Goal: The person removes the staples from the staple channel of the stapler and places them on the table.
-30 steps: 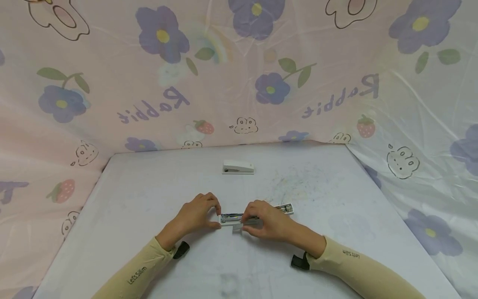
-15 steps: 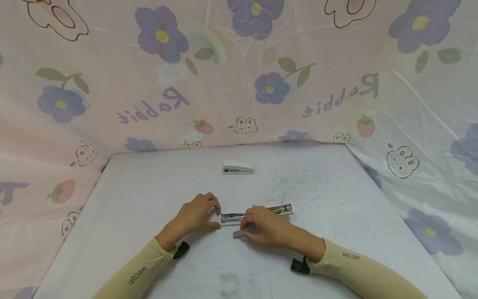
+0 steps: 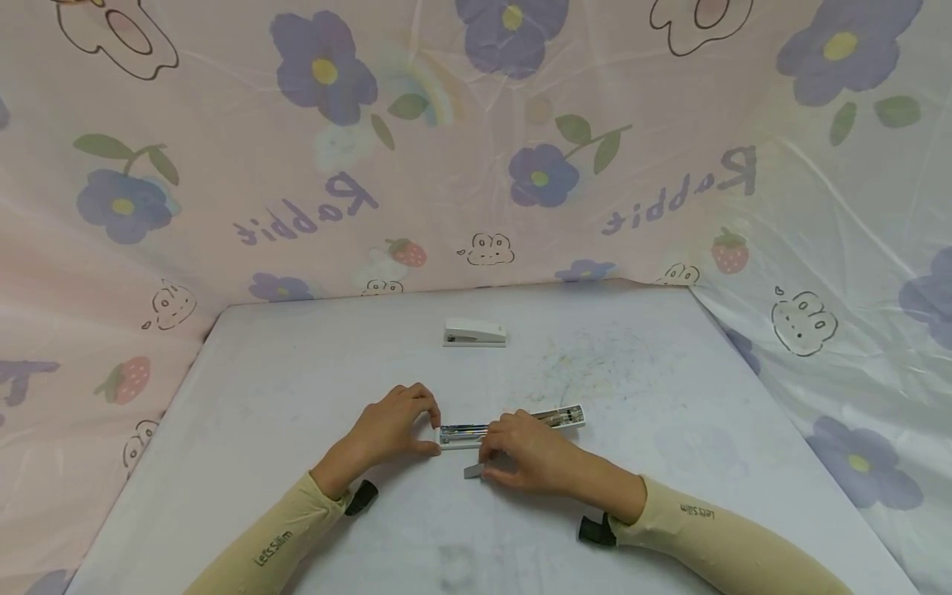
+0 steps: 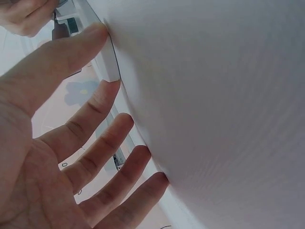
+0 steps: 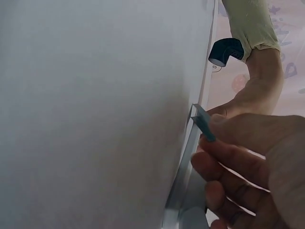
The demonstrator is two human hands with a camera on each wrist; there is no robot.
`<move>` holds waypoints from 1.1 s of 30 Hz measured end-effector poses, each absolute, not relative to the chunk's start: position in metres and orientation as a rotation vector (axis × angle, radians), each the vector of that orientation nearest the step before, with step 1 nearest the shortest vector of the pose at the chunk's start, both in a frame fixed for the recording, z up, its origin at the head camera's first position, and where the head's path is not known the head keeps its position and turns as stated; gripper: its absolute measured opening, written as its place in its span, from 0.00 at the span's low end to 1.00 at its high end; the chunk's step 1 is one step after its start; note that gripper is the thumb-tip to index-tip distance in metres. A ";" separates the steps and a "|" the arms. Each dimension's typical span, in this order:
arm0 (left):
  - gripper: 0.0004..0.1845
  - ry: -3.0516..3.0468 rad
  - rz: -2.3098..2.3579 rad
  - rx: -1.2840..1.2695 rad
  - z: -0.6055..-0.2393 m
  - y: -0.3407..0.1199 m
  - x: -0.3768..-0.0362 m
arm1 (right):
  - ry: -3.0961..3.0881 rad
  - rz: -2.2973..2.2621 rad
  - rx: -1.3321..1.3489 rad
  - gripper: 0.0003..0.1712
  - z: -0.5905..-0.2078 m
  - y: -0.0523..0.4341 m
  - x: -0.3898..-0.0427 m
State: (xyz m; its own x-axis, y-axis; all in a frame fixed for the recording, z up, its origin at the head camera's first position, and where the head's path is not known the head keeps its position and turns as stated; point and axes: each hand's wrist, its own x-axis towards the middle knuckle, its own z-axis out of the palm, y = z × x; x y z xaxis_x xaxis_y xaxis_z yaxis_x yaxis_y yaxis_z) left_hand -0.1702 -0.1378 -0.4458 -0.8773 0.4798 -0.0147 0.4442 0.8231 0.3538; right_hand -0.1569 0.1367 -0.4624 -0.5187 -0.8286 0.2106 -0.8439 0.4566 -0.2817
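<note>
Left hand [image 3: 394, 426] is down on the table [image 3: 297, 388], fingertips pinching the left end of the opened stapler [image 3: 513, 426] and pinning it in place. That stapler lies near the front middle of the table, its long axis running left to right across the person, the right end tipped slightly away from them; the head view shows the bright magazine channel facing up. Right hand [image 3: 524, 453] sits just in front of it, fingers curled round a small grey strip of staples [image 3: 473, 471], which pokes out to the left of the fingertips, roughly parallel to the stapler and just beside it, not yet in the channel. The right wrist view catches that strip [image 5: 204, 123] pinched between thumb and fingers above the pale surface. To do this well, I'd judge the strip wants to stay in line with the channel, legs down, and drop in flat rather than at an angle, while the left hand holds the body from sliding. A tilted strip could snag on the rail or break apart. Farther back, well apart from both hands, a second white stapler [image 3: 474, 333] sits closed, also lying left to right.
</note>
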 end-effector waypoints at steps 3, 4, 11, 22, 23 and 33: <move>0.17 2.898 0.524 0.734 -0.446 -0.138 -0.170 | -2.646 0.509 1.504 0.06 -0.461 0.137 -0.155; 0.17 2.898 0.521 0.735 -0.446 -0.138 -0.170 | -2.642 0.497 1.502 0.06 -0.461 0.138 -0.155; 0.18 2.900 0.506 0.733 -0.445 -0.138 -0.170 | -2.643 0.404 1.514 0.06 -0.463 0.139 -0.156; 0.17 2.905 0.526 0.725 -0.447 -0.138 -0.170 | -2.610 0.279 1.502 0.08 -0.464 0.137 -0.153; 0.17 2.905 0.533 0.722 -0.448 -0.139 -0.170 | -2.608 0.268 1.499 0.08 -0.464 0.137 -0.153; 0.17 2.903 0.536 0.704 -0.451 -0.139 -0.171 | -2.641 0.218 1.488 0.08 -0.462 0.136 -0.151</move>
